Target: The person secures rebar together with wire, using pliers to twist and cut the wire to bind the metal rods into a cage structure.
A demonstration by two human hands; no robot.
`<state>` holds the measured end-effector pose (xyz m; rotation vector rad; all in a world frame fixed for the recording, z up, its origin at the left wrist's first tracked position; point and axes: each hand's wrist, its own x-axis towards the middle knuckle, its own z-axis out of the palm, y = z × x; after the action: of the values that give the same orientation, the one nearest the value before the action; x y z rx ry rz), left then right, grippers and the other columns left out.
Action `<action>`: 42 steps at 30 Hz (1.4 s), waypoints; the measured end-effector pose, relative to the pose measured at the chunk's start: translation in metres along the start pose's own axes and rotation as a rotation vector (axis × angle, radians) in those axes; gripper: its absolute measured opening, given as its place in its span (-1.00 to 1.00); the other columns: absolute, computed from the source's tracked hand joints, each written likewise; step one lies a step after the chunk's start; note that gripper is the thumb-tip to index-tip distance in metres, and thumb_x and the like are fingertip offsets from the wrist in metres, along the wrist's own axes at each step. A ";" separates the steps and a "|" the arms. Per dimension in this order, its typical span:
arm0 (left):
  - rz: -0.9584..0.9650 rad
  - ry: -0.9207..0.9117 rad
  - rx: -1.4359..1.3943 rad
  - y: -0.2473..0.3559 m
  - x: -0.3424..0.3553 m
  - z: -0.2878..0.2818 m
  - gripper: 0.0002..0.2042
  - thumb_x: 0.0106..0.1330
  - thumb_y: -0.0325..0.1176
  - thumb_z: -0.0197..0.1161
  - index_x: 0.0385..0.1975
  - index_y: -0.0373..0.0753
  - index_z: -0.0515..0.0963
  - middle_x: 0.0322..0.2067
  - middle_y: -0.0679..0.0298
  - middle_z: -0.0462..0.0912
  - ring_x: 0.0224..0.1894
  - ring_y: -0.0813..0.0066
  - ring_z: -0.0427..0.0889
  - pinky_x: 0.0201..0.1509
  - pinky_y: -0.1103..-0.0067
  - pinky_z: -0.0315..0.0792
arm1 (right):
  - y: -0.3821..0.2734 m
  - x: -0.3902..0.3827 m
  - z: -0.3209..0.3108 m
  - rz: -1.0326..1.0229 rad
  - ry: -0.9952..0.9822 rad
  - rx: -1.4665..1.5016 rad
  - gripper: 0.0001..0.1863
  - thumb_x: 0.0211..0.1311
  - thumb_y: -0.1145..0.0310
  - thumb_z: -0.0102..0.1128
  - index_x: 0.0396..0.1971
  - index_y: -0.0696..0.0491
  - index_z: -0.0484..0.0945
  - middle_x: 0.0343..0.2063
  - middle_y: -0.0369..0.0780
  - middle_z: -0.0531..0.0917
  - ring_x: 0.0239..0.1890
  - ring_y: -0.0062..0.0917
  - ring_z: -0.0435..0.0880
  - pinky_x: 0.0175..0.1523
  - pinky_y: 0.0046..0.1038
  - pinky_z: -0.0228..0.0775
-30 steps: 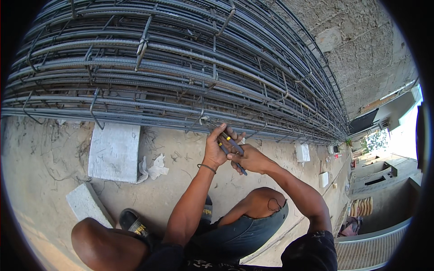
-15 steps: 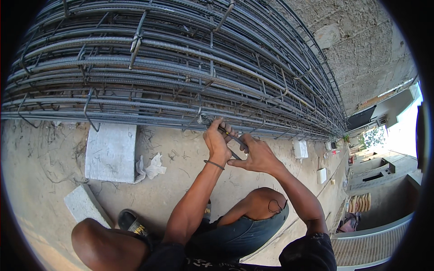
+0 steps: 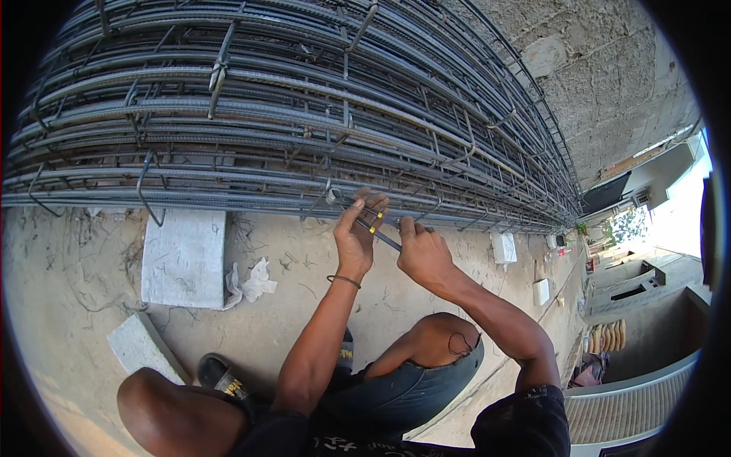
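A hand tool with long dark handles and yellow bands, apparently pincers (image 3: 387, 241), lies between my two hands at the lower edge of a rebar cage (image 3: 266, 145). My left hand (image 3: 355, 242) is closed around the tool near its yellow bands, with its fingertips up against the lowest bars. Farther along, my right hand (image 3: 425, 255) is wrapped in a fist around the handle end. A wire loop (image 3: 333, 196) shows on the cage just left of my left fingers. The tool's head is mostly hidden by my fingers and the bars.
A white block (image 3: 183, 257) supports the cage's near side; a second block (image 3: 146, 346) lies tilted near my foot. Crumpled white paper (image 3: 255, 282) and wire scraps litter the concrete floor. A rough wall (image 3: 601, 99) rises behind the cage, and more white blocks (image 3: 503, 247) stand at right.
My right hand has turned from an open-thumbed hold into a tighter fist and shifted slightly left. My left fingers have loosened a little, uncovering the yellow bands. The view has shifted slightly.
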<state>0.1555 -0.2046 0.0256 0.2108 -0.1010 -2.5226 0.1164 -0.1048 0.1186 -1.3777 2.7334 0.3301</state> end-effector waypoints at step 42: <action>0.147 0.120 0.083 -0.011 -0.006 -0.008 -0.70 0.27 -0.09 0.24 -0.25 -0.20 0.48 -0.35 0.26 0.55 -0.25 0.36 0.58 -0.01 0.35 0.46 | -0.005 -0.025 0.006 -0.203 0.383 -0.249 -0.75 0.13 0.50 0.01 -0.15 0.17 0.36 -0.32 -0.02 0.36 -0.26 -0.19 0.36 -0.20 -0.18 0.22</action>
<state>0.1550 -0.1922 0.0168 0.3736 -0.1667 -2.3558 0.1351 -0.0861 0.1157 -1.9504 2.8810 0.4472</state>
